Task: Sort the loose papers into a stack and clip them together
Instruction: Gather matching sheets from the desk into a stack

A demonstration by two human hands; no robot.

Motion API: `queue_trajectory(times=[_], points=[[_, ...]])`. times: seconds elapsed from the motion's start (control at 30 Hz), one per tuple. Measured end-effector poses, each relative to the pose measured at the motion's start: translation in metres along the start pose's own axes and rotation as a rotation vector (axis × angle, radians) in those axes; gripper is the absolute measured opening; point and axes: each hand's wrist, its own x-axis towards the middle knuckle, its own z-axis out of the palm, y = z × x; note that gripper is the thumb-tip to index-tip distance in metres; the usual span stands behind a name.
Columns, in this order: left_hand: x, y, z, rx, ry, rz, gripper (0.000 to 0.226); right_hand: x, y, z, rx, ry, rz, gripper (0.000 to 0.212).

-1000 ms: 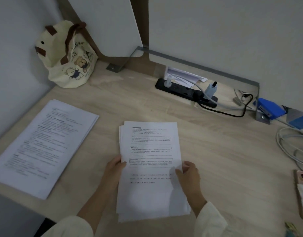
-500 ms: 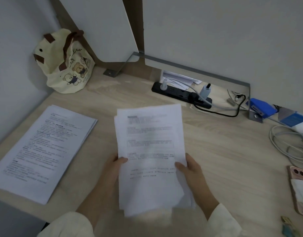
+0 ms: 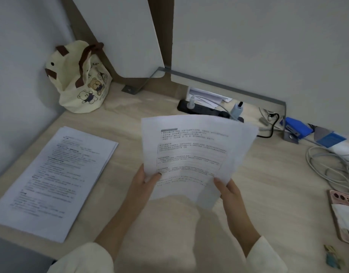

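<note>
Printed papers (image 3: 191,154) fanned, raised off the desk; second stack (image 3: 55,180) lies flat left.

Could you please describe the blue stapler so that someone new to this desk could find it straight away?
Follow the grey metal rail along the back wall to its right end. The blue stapler sits there on the desk, right of the black power strip. It is the only solid bright-blue block; the things beside it are cables.

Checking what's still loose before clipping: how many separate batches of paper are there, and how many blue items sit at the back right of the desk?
Paper batches: 2, the held sheets in the left hand and right hand, and the stack on the desk.
Blue items: 2, the blue stapler and a blue packet.
Total: 4
</note>
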Motion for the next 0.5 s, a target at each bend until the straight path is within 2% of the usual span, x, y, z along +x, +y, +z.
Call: queue_trajectory(times=[0.17,0.23,0.5], points=[[0.009,-0.003,-0.038,0.086,0.053,-0.004,0.019,-0.003,0.003,0.035,-0.043,-0.024,0.060,0.023],[0.013,-0.006,-0.065,0.122,0.084,0.005,0.018,-0.003,0.007,0.061,-0.059,-0.051,0.098,0.022],[0.030,-0.030,-0.209,0.308,0.196,-0.101,0.016,-0.008,0.034,0.197,-0.196,-0.313,0.233,0.025]])
